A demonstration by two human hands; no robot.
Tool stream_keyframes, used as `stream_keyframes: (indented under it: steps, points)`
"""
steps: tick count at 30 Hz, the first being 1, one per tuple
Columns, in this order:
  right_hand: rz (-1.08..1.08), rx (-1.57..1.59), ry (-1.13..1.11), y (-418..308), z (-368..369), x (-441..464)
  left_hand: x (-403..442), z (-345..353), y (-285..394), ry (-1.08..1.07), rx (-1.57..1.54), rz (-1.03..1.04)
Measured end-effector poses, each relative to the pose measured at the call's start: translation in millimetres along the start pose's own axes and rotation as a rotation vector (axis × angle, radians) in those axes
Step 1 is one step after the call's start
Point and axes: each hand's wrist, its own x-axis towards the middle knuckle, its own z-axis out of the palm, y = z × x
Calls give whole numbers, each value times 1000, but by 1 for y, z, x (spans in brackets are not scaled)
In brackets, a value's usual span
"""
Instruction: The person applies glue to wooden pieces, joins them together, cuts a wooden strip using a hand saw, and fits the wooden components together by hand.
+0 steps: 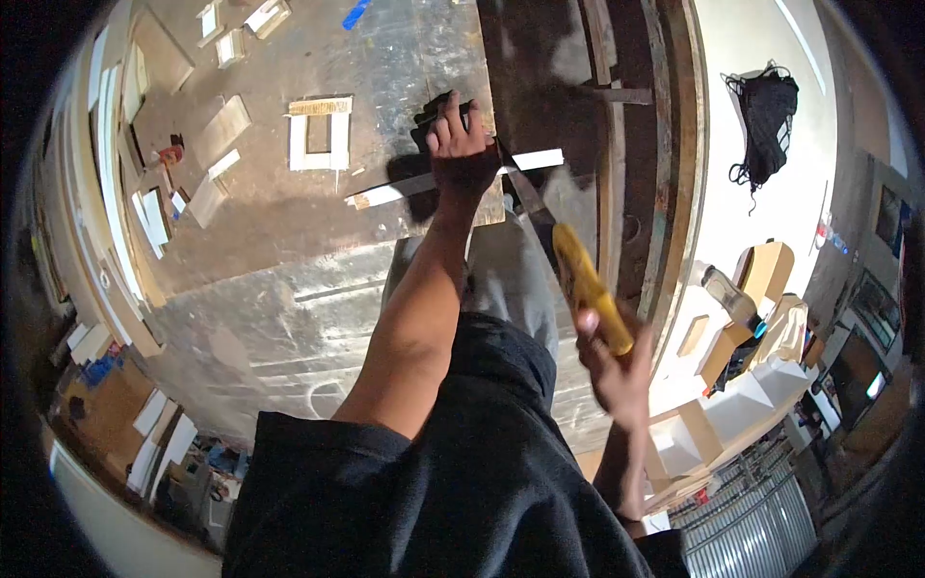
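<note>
A narrow white strip [538,160] lies across the worktable [385,125], its right end jutting past the table's edge. My left hand [460,130] rests at that edge over the strip, fingers spread apart and pointing away from me; its palm hides part of the strip. My right hand [612,361], a little blurred, is wrapped round the yellow handle [583,279] of a handsaw. The saw's blade [525,191] slants up to the left and meets the strip just right of my left hand.
A small white-edged frame [320,134] sits on the table, left of my left hand. Wood offcuts [224,130] and a blue piece [356,13] lie farther off. Wooden rails [610,173] run along the right. Black cords [768,120] lie on a white surface [761,207].
</note>
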Motion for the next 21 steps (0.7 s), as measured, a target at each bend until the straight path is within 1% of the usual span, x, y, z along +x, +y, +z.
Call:
stream_keyframes:
  steps: [1, 2, 3, 4, 5, 6, 8, 10, 12, 13, 16, 18, 19, 20, 21]
  points:
    - [-2, 41, 24, -4, 6, -11, 0, -1, -2, 5, 15, 17]
    - [95, 144, -98, -18, -1, -18, 2, -1, -4, 8, 18, 10]
    - [152, 122, -124, -25, -8, -23, 2, -2, -4, 12, 6, 11]
    - [235, 107, -84, -21, -11, -27, 1, -2, -2, 12, -11, 14]
    - [261, 100, -93, -12, -11, -24, 1, -4, 0, -76, -5, -28]
    - [279, 93, -106, 1, -9, -17, 3, -3, 0, -69, -9, -30]
    - [152, 31, 59, 35, 21, -6, 1, 1, -2, -49, -4, -18]
    - [108, 0, -102, 20, 15, -1, -6, 4, -3, -63, -7, -29]
    - [201, 119, -142, -11, -2, -16, 1, 4, -2, -66, -12, -34]
    - [203, 164, -124, -9, -7, -24, 1, 2, -1, -72, -8, -32]
    - [211, 71, -101, -1, 3, -13, 5, 4, -3, -81, 9, -29]
    - [154, 22, 118, 33, 23, -21, -11, 0, 0, -118, 19, -31]
    - [122, 66, 37, 31, 15, -22, -8, -2, 0, -148, 10, -50]
    - [156, 112, -72, 11, 2, -21, 3, -4, 0, -170, 0, -63]
    - [194, 152, -180, -8, -10, -20, 4, -8, 1, -137, -4, -51]
